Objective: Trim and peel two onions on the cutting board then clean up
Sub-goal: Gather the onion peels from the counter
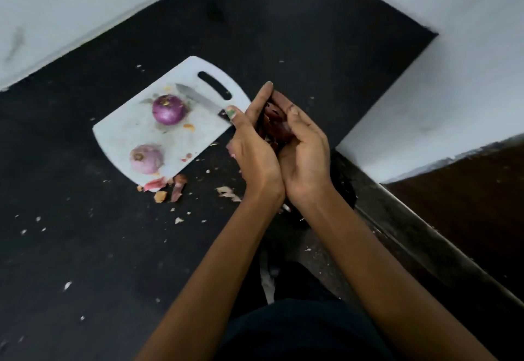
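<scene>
The black bench (85, 247) fills most of the scene, speckled with pale flecks. On it lies the white cutting board (124, 131), the landmark here. Just right of the board, both hands are cupped together, the left hand (252, 145) and right hand (303, 148) with fingers curled around a clump of dark onion skins (273, 125) held between the palms. On the board sit two peeled onions: the purple onion (169, 110) near its middle, the paler onion (146, 158) toward its near edge. A knife (198, 98) rests on the board beside the handle slot. More peel scraps (170, 188) lie just off the board's near corner.
</scene>
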`<state>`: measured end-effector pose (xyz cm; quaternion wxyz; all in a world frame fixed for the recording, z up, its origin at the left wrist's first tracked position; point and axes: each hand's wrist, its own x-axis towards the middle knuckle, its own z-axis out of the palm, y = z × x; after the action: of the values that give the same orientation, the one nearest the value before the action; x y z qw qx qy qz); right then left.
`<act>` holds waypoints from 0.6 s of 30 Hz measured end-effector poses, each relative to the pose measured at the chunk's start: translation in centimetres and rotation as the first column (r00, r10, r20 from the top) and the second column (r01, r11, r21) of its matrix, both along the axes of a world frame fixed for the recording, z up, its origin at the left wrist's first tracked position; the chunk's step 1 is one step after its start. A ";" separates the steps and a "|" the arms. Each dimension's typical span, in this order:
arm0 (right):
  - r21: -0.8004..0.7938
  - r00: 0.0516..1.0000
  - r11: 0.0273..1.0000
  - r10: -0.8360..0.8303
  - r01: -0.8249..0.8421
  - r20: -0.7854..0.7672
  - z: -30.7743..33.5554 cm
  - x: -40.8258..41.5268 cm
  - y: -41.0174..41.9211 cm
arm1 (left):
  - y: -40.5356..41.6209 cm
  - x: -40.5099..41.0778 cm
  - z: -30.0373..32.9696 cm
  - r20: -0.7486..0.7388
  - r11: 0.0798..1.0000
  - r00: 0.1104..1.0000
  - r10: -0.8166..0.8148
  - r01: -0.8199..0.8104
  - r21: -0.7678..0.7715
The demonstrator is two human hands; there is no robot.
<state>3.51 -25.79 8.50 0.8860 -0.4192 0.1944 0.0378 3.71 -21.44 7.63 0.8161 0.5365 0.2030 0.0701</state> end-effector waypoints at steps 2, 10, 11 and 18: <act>0.019 0.996 0.996 -0.091 0.091 0.001 0.2 -0.6 -3.2 | -3.1 -0.2 0.3 0.009 0.995 0.995 -0.104 0.104 0.013; 0.044 0.914 0.915 -0.398 0.402 -0.078 -2.6 -3.3 -16.0 | -16.3 -2.0 -2.5 -0.031 0.903 0.906 -0.423 0.424 0.069; 0.051 0.909 0.909 -0.410 0.414 -0.081 -3.0 -3.5 -17.6 | -18.1 -2.1 -3.4 -0.056 0.891 0.893 -0.447 0.450 0.063; -0.022 0.835 0.875 -0.469 0.483 -0.290 -12.9 -2.8 -25.3 | -25.8 -1.0 -12.7 -0.251 0.853 0.832 -0.494 0.520 0.045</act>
<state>0.74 -51.04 -4.39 0.8404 -0.3247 0.4174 -0.1185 2.74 -47.21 -5.10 0.7449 0.6202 0.1423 -0.2005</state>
